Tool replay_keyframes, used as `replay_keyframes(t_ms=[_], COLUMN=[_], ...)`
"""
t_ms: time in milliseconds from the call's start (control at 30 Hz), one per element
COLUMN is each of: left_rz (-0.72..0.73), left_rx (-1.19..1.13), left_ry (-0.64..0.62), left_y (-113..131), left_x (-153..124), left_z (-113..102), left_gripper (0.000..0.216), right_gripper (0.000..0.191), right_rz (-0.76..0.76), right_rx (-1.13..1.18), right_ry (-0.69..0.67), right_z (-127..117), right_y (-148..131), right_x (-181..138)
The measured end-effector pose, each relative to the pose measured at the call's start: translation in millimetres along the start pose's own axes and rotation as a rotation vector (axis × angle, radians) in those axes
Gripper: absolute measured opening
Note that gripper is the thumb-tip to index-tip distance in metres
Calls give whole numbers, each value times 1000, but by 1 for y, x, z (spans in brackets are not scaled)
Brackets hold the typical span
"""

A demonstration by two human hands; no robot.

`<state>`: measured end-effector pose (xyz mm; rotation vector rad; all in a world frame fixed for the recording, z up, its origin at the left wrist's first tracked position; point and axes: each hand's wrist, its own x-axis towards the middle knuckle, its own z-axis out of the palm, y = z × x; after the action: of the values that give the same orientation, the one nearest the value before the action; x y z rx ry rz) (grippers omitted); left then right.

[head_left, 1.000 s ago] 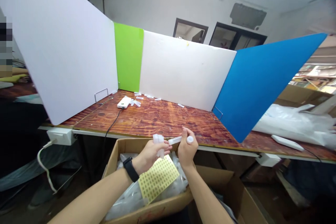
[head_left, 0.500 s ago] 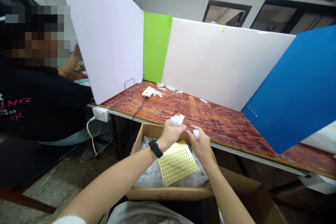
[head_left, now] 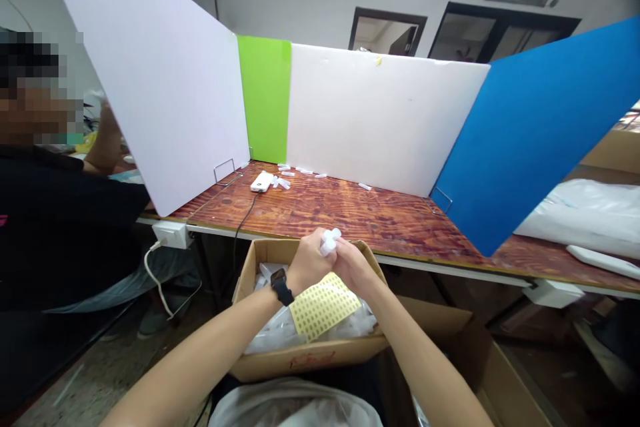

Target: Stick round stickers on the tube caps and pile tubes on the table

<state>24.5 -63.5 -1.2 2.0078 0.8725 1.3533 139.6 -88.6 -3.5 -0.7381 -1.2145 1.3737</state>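
Two hands meet above cardboard box (head_left: 309,361): left hand (head_left: 310,261), right hand (head_left: 354,268), fingers curled, pressed together, pinching small translucent plastic parts (head_left: 330,241). Slipping grip could drop parts onto yellow sticker sheet (head_left: 325,307).

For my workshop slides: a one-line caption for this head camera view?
Left hand and right hand hold small white plastic pieces above a cardboard box.

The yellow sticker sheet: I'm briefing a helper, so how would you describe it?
In front of the wooden table sits an open cardboard box of clear plastic. On top, beneath the person's left hand, lies the sheet, the only yellow thing there, with tiny rows of marks.
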Motion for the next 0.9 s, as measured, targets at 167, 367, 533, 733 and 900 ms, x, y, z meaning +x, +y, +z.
replay_keyframes(t_ms=[167,367,533,733,900], left_rz=[-31,-169,-239,-376,-518], left_rx=[71,188,236,-82,-449], left_ry=[11,-20,-137,-145,-123], left_y=[-10,-29,-42,-38,-23], left_x=[10,21,17,14,10], left_z=[1,-1,-6,-9,-10], left_gripper=[10,13,3,8,14], right_gripper=[38,28,19,21,23], right_rz=[30,342,390,28,-388], right_rx=[-262,-1134,-1116,-1037,-1098], right_ry=[71,303,108,80,123], right_z=[-8,-51,-59,-53,-50], right_y=[9,27,37,19,8], right_x=[7,5,2,4,0])
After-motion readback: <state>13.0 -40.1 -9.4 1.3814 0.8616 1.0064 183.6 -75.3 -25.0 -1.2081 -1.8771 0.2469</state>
